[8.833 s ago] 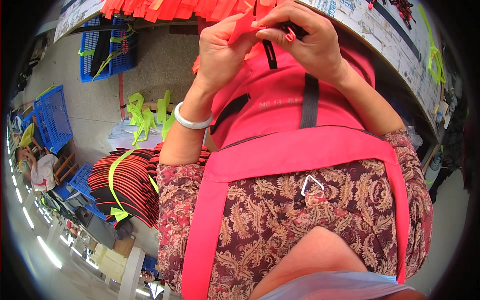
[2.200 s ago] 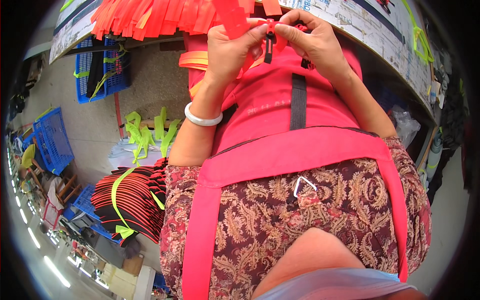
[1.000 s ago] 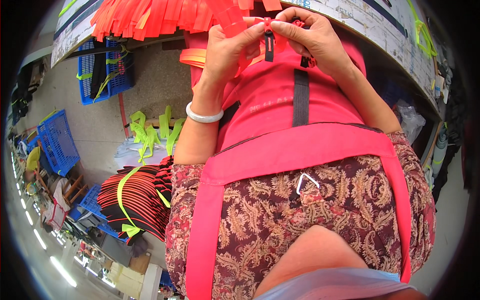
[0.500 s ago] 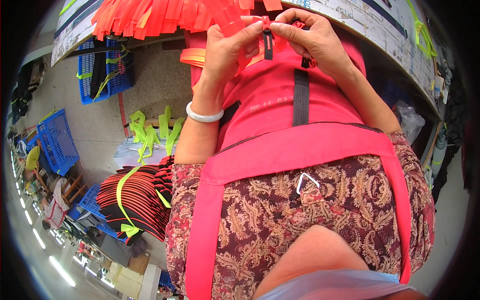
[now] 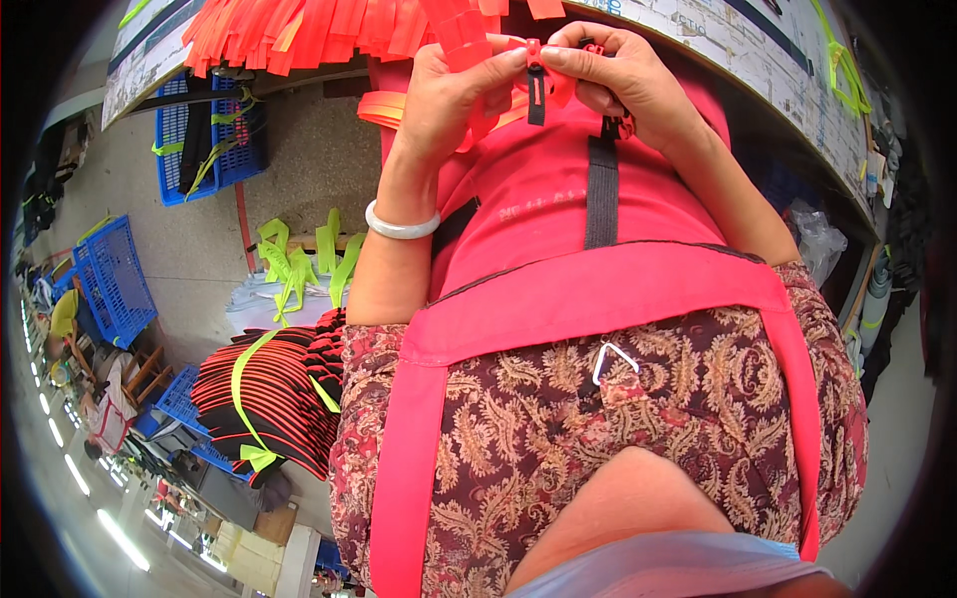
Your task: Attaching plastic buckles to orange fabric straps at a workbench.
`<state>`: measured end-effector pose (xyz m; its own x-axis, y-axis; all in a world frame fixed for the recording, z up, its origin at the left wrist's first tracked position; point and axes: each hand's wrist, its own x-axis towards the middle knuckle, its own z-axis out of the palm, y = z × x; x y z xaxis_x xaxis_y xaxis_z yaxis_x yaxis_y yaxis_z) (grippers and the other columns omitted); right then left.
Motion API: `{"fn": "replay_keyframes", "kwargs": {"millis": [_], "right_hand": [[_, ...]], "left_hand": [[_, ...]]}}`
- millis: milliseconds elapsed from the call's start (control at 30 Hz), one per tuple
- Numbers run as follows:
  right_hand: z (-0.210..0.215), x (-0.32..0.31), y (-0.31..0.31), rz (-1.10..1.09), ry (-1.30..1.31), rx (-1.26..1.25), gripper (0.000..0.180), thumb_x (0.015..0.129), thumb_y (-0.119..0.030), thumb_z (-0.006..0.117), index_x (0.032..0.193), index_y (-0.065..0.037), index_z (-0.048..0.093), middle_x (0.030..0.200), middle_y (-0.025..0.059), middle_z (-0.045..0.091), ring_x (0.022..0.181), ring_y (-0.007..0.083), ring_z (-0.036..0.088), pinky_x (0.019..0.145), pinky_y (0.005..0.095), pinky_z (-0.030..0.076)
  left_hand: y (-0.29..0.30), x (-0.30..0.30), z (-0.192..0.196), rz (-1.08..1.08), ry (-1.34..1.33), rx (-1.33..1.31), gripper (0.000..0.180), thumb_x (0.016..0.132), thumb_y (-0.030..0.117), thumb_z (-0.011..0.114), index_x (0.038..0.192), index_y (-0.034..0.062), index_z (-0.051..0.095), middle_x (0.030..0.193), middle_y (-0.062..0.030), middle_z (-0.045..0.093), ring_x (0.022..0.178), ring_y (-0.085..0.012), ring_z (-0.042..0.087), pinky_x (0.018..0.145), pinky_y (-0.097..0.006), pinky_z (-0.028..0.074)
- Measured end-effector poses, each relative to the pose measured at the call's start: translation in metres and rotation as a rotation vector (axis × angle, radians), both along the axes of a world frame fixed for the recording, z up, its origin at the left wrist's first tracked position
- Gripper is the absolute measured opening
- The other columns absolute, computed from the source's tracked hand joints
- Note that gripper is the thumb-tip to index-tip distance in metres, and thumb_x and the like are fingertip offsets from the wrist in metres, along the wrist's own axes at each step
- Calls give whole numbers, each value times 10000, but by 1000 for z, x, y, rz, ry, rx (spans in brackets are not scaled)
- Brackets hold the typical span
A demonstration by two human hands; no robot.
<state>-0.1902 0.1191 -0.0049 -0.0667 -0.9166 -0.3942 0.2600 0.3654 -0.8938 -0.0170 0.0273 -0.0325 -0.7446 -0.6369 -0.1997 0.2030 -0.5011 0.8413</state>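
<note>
Red webbing strap [image 5: 469,40] with its small red buckle [image 5: 531,47] sits pinched between both hands at the near edge of the worktop [image 5: 738,40], just above the pink bag-like piece [image 5: 543,214] that lies against the person's front. The left hand [image 5: 454,95] is closed, thumb and forefinger clamped on the strap right beside the buckle, with the loose end of the strap running up from the fingers. The right hand [image 5: 623,75] is closed too, its fingertips pressing on the buckle from the other side, so the 2 thumbs nearly touch.

By the look of it the strap is being fed through or seated in the buckle and that join is not finished: both hands are on it and the strap end stands loose. A short black strap [image 5: 536,95] hangs straight down from the buckle, and a wider black strap [image 5: 601,189] is already fixed down the pink piece.

Both wrists are bent upward, forearms rising from the lower part of the view; the left wrist bears a white bangle [image 5: 402,221]. A heap of orange-red strips [image 5: 299,25] lies on the worktop to the left. Lower left, a bundle of red and black pieces tied with a lime-green band [image 5: 264,399] suggests finished work, near blue crates [image 5: 110,279] on the floor.
</note>
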Motion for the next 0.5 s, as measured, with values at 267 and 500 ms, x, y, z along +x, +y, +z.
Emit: {"fn": "replay_keyframes", "kwargs": {"millis": [267,500], "right_hand": [[-5,1,2,-72,137,-77,162,888,-204,649,943,-56,616,651,-56,521,440,-12,339,387,157,216],[-3,5,2,-72,262,-151,138,882,-149,649,963,-36,639,693,-36,548,545,-1,433,474,149,340]], "left_hand": [[2,-1,-7,25,-32,-56,139,854,101,674,939,-9,679,630,20,564,494,-28,446,422,-192,309],[10,-1,-8,37,-75,-211,118,839,73,684,938,9,694,654,39,576,541,-15,457,457,-187,318]]}}
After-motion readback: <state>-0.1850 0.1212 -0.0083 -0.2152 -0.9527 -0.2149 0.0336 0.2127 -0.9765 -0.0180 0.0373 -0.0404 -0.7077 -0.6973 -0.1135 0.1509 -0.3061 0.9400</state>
